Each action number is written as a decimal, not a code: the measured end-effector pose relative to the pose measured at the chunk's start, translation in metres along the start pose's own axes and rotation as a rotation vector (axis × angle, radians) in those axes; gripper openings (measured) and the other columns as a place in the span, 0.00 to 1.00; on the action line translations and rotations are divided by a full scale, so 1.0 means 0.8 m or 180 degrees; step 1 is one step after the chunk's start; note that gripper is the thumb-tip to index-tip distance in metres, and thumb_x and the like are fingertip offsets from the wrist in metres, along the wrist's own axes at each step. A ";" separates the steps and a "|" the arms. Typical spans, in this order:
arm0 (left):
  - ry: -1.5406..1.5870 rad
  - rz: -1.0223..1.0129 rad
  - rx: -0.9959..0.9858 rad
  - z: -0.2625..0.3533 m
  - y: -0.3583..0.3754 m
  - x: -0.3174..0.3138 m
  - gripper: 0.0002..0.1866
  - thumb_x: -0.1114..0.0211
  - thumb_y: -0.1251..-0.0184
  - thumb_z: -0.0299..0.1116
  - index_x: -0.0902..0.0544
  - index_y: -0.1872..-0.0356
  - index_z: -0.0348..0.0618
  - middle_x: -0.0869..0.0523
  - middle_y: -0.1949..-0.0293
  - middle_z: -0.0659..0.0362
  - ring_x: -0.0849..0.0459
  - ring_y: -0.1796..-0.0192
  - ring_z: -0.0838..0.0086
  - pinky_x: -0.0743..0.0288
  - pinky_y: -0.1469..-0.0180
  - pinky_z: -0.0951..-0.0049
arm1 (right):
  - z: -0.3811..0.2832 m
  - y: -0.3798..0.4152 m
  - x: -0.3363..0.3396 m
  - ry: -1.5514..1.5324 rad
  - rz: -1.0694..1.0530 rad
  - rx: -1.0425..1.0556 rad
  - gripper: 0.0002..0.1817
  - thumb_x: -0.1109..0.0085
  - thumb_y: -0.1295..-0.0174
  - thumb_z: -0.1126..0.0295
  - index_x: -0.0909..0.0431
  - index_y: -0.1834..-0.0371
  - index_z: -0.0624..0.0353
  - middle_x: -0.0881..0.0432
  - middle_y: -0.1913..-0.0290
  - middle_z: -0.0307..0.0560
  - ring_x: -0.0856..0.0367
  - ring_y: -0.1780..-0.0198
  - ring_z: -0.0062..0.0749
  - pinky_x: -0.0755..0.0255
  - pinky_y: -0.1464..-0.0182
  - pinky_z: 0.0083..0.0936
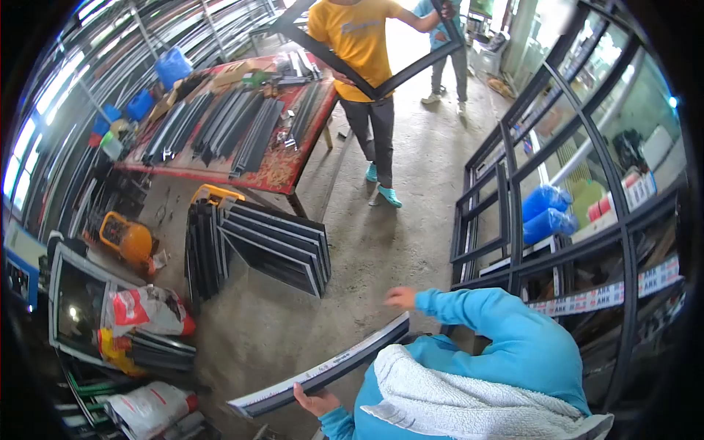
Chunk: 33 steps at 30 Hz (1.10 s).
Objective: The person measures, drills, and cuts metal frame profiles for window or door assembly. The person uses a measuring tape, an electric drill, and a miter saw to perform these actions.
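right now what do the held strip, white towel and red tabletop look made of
Held strip: likely metal, maybe aluminium; matte dark grey, crisp-edged, with a pale printed band.
White towel: probably cotton terry, matte; its surface is nubbly.
Red tabletop: perhaps painted wood or metal; its worn red finish shows tan patches.

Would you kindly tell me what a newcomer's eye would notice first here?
Probably the bright yellow shirt at top centre, partly behind a dark angled frame. Next, perhaps, the red table at upper left, laid with dark strips; then, near the bottom, the left hand holding a long pale-topped bar.
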<state>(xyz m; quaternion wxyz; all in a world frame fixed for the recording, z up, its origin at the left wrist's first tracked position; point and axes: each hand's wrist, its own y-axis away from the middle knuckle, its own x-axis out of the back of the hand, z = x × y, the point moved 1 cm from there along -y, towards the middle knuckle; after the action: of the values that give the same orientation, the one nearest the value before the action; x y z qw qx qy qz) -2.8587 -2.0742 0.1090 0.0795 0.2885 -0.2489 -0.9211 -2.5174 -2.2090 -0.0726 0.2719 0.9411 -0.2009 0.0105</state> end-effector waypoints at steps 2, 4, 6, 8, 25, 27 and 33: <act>-0.0068 0.0024 -0.0154 0.017 -0.010 0.010 0.30 0.33 0.45 0.46 0.28 0.43 0.41 0.23 0.52 0.56 0.23 0.53 0.68 0.28 0.49 0.66 | 0.066 0.073 0.058 0.1175 0.0532 -0.1343 0.23 0.43 0.44 0.50 0.17 0.61 0.62 0.16 0.65 0.54 0.18 0.64 0.40 0.24 0.63 0.38; -0.0337 0.0113 -0.0526 0.036 -0.012 0.002 0.31 0.33 0.45 0.47 0.27 0.44 0.40 0.23 0.55 0.55 0.23 0.54 0.67 0.29 0.50 0.66 | 0.186 0.149 0.067 0.1831 0.0488 -0.1974 0.22 0.45 0.44 0.52 0.17 0.62 0.62 0.16 0.64 0.56 0.17 0.62 0.45 0.24 0.61 0.40; -0.0475 0.0134 -0.0772 0.047 -0.020 0.006 0.33 0.33 0.45 0.47 0.29 0.42 0.37 0.23 0.54 0.53 0.22 0.55 0.65 0.28 0.51 0.65 | 0.239 0.231 0.046 0.1824 -0.0007 -0.2614 0.22 0.45 0.44 0.52 0.17 0.62 0.62 0.16 0.64 0.56 0.17 0.62 0.45 0.24 0.61 0.40; -0.0598 0.0167 -0.0882 0.054 -0.020 -0.002 0.33 0.33 0.45 0.47 0.29 0.42 0.37 0.23 0.53 0.52 0.22 0.54 0.65 0.27 0.51 0.64 | 0.253 0.282 0.017 0.1598 -0.0370 -0.2898 0.22 0.45 0.44 0.52 0.17 0.62 0.62 0.16 0.63 0.56 0.17 0.62 0.46 0.24 0.61 0.40; -0.1148 -0.0176 -0.1112 0.060 0.001 0.003 0.26 0.33 0.45 0.36 0.30 0.45 0.42 0.27 0.48 0.55 0.27 0.47 0.67 0.31 0.44 0.62 | 0.051 0.074 0.007 0.1271 0.0169 -0.0703 0.21 0.45 0.45 0.54 0.17 0.61 0.61 0.16 0.62 0.57 0.17 0.60 0.48 0.24 0.59 0.41; -0.1702 -0.0264 -0.1498 0.048 -0.017 0.046 0.26 0.33 0.45 0.36 0.30 0.45 0.42 0.27 0.48 0.54 0.27 0.47 0.67 0.31 0.44 0.62 | 0.045 0.072 0.009 0.1374 0.0063 -0.0698 0.21 0.45 0.45 0.54 0.17 0.61 0.61 0.16 0.61 0.57 0.17 0.60 0.48 0.24 0.58 0.41; -0.0819 0.0020 -0.1136 0.053 0.025 0.023 0.26 0.34 0.43 0.36 0.30 0.44 0.39 0.26 0.48 0.53 0.26 0.48 0.66 0.30 0.44 0.64 | 0.089 0.094 0.016 0.1779 -0.0394 -0.1106 0.21 0.45 0.46 0.55 0.16 0.61 0.60 0.16 0.61 0.57 0.17 0.60 0.49 0.24 0.58 0.41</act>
<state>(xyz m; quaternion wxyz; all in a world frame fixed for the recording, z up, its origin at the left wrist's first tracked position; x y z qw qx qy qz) -2.8982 -2.0792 0.1400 0.0998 0.1491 -0.0910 -0.9796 -2.5404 -2.3082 -0.0932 0.4729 0.8518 -0.0599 0.2173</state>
